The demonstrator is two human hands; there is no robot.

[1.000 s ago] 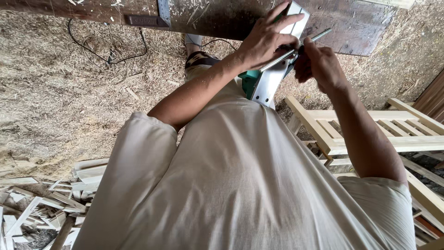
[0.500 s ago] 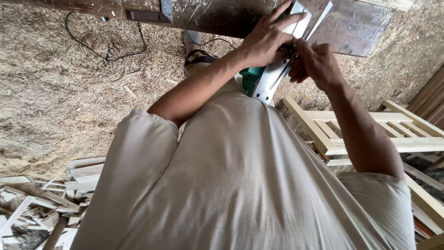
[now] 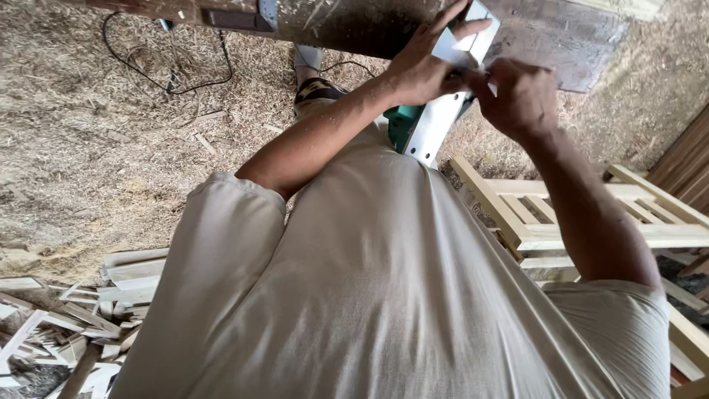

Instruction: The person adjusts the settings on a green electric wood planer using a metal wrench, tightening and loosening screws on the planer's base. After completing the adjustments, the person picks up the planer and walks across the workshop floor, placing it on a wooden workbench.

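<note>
My left hand [image 3: 425, 66] grips the upper end of a power planer [image 3: 436, 129], which has a silver base plate and a green body and is held tilted in front of my chest. My right hand [image 3: 521, 96] is clenched against the plate's edge, right beside my left fingers. Its fingers pinch a thin metal tool that is almost wholly hidden in the fist. My beige shirt fills the lower part of the view.
A dark, dusty wooden bench [image 3: 354, 26] crosses the top. A black cable [image 3: 173, 85] lies on the sawdust floor [image 3: 88, 162]. Pale wooden frames [image 3: 561, 233] are stacked at the right, and wood offcuts [image 3: 66, 318] lie at the lower left. A sandalled foot [image 3: 317, 89] stands near the bench.
The thin tool that stuck out of my right hand has disappeared inside the fist. Both hands stay on the planer, and the view has shifted slightly.
</note>
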